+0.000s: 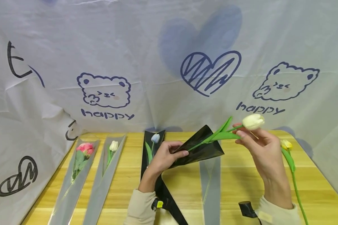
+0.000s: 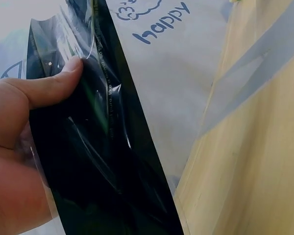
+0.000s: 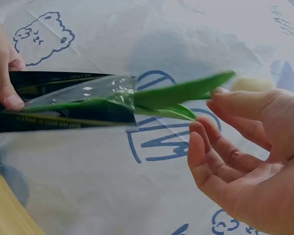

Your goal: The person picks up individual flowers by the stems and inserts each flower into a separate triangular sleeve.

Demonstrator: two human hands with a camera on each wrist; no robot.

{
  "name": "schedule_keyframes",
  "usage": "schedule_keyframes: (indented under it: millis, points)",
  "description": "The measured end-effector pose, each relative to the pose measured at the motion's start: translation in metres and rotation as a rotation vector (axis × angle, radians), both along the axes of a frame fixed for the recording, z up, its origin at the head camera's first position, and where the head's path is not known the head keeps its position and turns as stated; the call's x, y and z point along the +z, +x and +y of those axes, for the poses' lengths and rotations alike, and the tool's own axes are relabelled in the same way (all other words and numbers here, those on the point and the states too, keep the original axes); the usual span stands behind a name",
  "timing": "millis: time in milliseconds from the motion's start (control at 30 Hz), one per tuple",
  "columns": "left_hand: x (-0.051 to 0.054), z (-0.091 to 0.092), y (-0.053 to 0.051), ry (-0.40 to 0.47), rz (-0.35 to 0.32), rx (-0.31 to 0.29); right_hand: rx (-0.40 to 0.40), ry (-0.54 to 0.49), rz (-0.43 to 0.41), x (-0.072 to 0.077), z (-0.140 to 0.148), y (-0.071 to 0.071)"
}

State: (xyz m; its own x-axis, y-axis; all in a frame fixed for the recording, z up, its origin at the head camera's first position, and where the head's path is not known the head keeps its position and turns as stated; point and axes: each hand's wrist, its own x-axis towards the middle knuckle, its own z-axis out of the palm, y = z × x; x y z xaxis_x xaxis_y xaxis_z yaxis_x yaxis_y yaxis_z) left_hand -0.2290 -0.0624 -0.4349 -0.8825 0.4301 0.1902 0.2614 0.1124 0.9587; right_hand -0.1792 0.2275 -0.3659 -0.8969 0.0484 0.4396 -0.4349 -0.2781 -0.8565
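In the head view my left hand (image 1: 164, 157) grips a black flower sleeve (image 1: 204, 156) with a clear front, its wide mouth tilted up to the right. The thumb lies across the sleeve (image 2: 112, 166) in the left wrist view. My right hand (image 1: 266, 153) pinches a white tulip (image 1: 253, 122) by its stem just below the bloom. The tulip's lower stem is inside the sleeve. Its green leaves (image 3: 181, 93) stick out of the mouth in the right wrist view, while the bloom is mostly hidden behind the right hand's fingers.
On the wooden table (image 1: 124, 190) lie a sleeved pink flower (image 1: 85, 149), a sleeved white tulip (image 1: 114, 146) and a blue tulip (image 1: 155, 138) in black wrap. A grey sleeve (image 1: 211, 187) lies between the arms. A yellow tulip (image 1: 286, 144) rests at the right. Printed cloth (image 1: 157, 103) hangs behind.
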Motion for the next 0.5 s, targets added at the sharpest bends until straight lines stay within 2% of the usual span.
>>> schedule_keyframes:
  millis: [200, 500]
  points:
    - [0.001, -0.001, 0.002, -0.026, -0.037, -0.056, -0.047, 0.010, 0.027, 0.001, -0.010, -0.005]
    - [0.009, 0.007, 0.007, -0.029, -0.023, -0.094, -0.020, 0.120, 0.001, -0.002, -0.022, -0.005]
